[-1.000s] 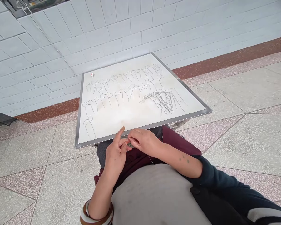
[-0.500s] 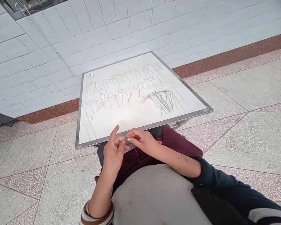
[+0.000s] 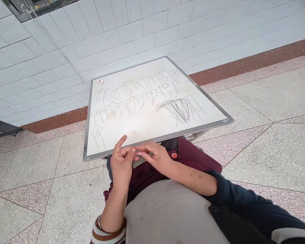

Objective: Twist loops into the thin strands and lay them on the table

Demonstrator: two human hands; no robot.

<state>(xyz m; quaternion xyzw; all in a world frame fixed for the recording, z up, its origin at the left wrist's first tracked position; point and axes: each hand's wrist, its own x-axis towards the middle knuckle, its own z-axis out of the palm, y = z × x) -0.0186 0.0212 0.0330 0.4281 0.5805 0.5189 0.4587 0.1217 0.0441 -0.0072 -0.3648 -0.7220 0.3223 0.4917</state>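
Note:
Just off the near edge of the white table, my left hand (image 3: 122,164) and my right hand (image 3: 157,157) meet fingertip to fingertip. Both pinch a thin wire, mostly hidden by the fingers; its loose end (image 3: 148,168) hangs in a curve below my right hand. My left index finger points up and away from the pinch. On the tabletop lie rows of wires bent into a loop with a straight tail (image 3: 113,105). A tangled pile of straight wires (image 3: 180,108) lies at the table's right side.
The white table (image 3: 137,130) has a grey metal rim and stands against a tiled wall (image 3: 152,25). A small red and white object (image 3: 101,81) sits at its far left corner. My lap is under the hands; speckled stone floor (image 3: 264,152) surrounds the table.
My fingers have shifted slightly along the pinched wire, and my left hand has tilted a little to the left. The view has moved slightly; the wires on the table lie as before.

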